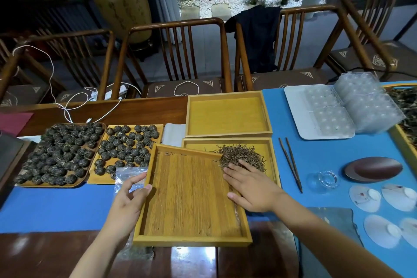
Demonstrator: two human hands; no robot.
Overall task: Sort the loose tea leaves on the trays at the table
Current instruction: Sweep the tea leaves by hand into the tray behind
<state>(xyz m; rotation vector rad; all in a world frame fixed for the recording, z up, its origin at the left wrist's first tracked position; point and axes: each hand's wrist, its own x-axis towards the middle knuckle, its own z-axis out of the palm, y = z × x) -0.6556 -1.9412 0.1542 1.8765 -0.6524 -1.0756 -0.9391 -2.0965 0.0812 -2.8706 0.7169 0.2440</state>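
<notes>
On blue cloth point(67, 205) over a dark wood table point(45, 253), left hand point(129, 198) grips the near tray's point(191, 238) left rim, right hand point(250, 184) lies flat, fingers straight, on its right edge. Loose tea point(243, 153) sits piled in the tray behind point(269, 156); wooden chairs point(180, 52) line the far side.

Two bare forearms reach forward from the bottom of the frame, angled inward toward each other. The left hand point(129, 196) is turned partly on its side, its fingers loosely curled and its thumb extended toward the right, fingertips spread slightly apart. The right hand point(250, 184) lies palm down with its fingers straight and splayed, pointing up and to the left, while its thumb juts out low on the left side. Both wrists are held straight, in line with the forearms.
</notes>
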